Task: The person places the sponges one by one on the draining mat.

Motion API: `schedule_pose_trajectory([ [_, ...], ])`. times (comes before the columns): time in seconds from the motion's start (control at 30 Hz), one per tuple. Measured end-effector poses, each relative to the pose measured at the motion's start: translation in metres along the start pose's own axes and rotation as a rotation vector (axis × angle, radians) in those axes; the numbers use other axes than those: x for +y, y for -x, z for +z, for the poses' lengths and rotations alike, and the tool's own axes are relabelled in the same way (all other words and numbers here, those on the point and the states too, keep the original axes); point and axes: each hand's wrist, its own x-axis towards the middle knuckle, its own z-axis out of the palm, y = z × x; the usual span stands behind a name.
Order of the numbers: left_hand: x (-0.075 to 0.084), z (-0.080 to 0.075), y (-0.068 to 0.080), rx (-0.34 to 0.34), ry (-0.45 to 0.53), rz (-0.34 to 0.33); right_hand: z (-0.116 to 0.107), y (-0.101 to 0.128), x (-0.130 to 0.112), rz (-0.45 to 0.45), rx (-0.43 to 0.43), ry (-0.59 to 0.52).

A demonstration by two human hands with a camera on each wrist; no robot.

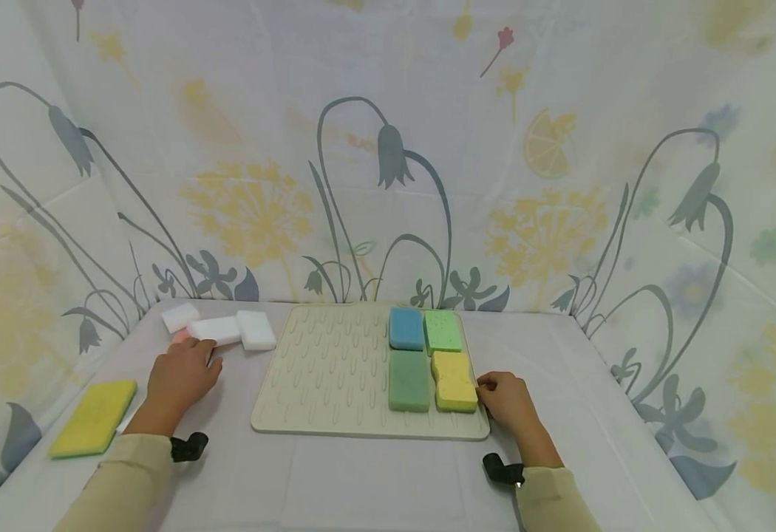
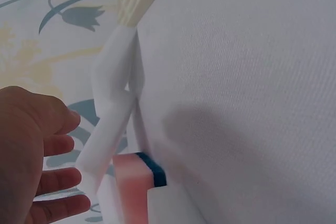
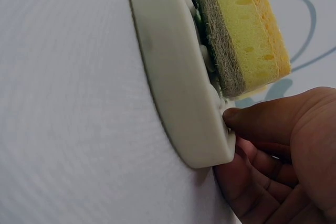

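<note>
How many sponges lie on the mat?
4: blue sponge and light green sponge at the back, dark green sponge and yellow sponge in front. None seems hidden.

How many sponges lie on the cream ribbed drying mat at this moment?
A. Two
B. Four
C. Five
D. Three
B: the cream ribbed drying mat carries a blue sponge, a light green sponge, a dark green sponge and a yellow sponge, grouped at its right side.
</note>
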Motion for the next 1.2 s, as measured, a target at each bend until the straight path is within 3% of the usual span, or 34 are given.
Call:
schedule_pose_trajectory([
  [0.3,-0.011,0.002,-0.006,-0.078,0.032,-0.066,0.000,-0.001,0.002,-0.005,-0.002,0.010],
  [0.6,-0.020,0.006,-0.012,-0.048,0.102,-0.118,0.001,-0.001,0.002,-0.013,0.011,0.031],
  [1.07,-0.030,0.010,-0.021,-0.155,0.183,-0.232,0.001,-0.001,0.003,-0.004,0.014,0.023],
  [1.2,-0.033,0.013,-0.022,-0.153,0.229,-0.237,0.002,-0.002,0.003,-0.003,0.017,0.019],
])
